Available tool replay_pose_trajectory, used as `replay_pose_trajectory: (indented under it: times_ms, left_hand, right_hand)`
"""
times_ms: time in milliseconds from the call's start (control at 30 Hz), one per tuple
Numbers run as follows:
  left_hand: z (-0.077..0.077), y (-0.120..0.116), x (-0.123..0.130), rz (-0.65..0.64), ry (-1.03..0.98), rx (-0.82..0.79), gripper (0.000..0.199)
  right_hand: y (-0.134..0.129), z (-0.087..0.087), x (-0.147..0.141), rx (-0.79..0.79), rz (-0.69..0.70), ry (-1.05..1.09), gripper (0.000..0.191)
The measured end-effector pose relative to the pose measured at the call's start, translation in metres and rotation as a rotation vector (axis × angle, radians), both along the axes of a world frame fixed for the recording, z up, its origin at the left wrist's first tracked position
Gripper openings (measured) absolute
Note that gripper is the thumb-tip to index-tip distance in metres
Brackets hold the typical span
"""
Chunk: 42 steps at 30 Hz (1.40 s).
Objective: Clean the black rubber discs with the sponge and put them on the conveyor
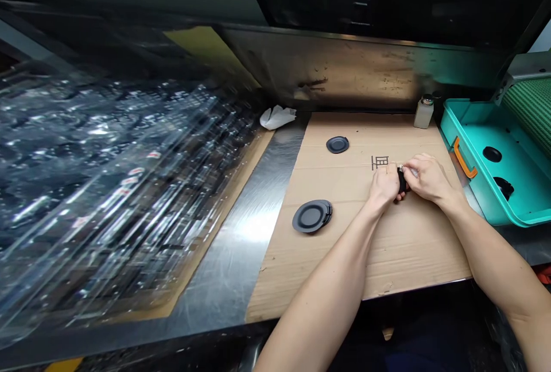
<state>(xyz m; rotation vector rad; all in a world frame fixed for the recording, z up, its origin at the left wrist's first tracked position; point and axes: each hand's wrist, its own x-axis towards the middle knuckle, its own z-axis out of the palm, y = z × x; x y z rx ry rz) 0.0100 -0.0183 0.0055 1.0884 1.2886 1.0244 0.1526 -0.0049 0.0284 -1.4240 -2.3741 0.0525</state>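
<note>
Over the right part of a brown cardboard sheet, my left hand and my right hand meet around a small black part. Both hands have closed fingers on it, and a small whitish bit shows at its top between the fingertips. Much of the black part is hidden by the fingers. To the left on the cardboard lies a short stack of black round discs. Farther back is another black disc, flat on the sheet.
A teal bin with an orange handle holds two black parts at the right. A small bottle stands at the back. Crumpled white tissue lies on the metal table. Stacked clear plastic trays fill the left.
</note>
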Motion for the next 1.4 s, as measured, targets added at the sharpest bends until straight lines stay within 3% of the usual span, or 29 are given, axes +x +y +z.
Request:
replay_pose_trajectory:
  times_ms: [300, 733, 933, 1067, 1167, 1267, 1333, 1400]
  left_hand:
    - [-0.003, -0.004, 0.001, -0.009, 0.037, 0.023, 0.057]
    - [-0.001, -0.007, 0.004, -0.024, 0.094, 0.055, 0.055]
    - [-0.002, -0.009, 0.006, -0.075, 0.154, 0.109, 0.053]
    - [0.006, -0.003, 0.002, 0.015, -0.157, -0.105, 0.045]
    - [0.014, 0.006, -0.011, 0.066, -0.484, -0.318, 0.047]
    - [0.018, 0.012, -0.024, 0.073, -0.656, -0.413, 0.047]
    - [0.018, 0.013, -0.028, 0.069, -0.699, -0.431, 0.047]
    - [0.017, 0.012, -0.029, 0.071, -0.726, -0.423, 0.047]
  right_hand:
    - [-0.003, 0.009, -0.002, -0.003, 0.059, -0.031, 0.026]
    - [-0.008, 0.013, 0.001, -0.078, 0.016, -0.061, 0.021]
    - [-0.010, 0.018, -0.009, -0.029, 0.020, -0.005, 0.024]
    - [-0.008, 0.016, 0.003, 0.018, -0.022, 0.089, 0.027]
    - [-0.001, 0.014, 0.023, 0.087, -0.224, 0.104, 0.030]
    - [0.003, 0.012, 0.040, 0.014, -0.428, -0.054, 0.029]
    - [0.002, 0.013, 0.044, -0.006, -0.433, -0.114, 0.032]
    - [-0.002, 0.016, 0.044, -0.016, -0.316, -0.103, 0.039]
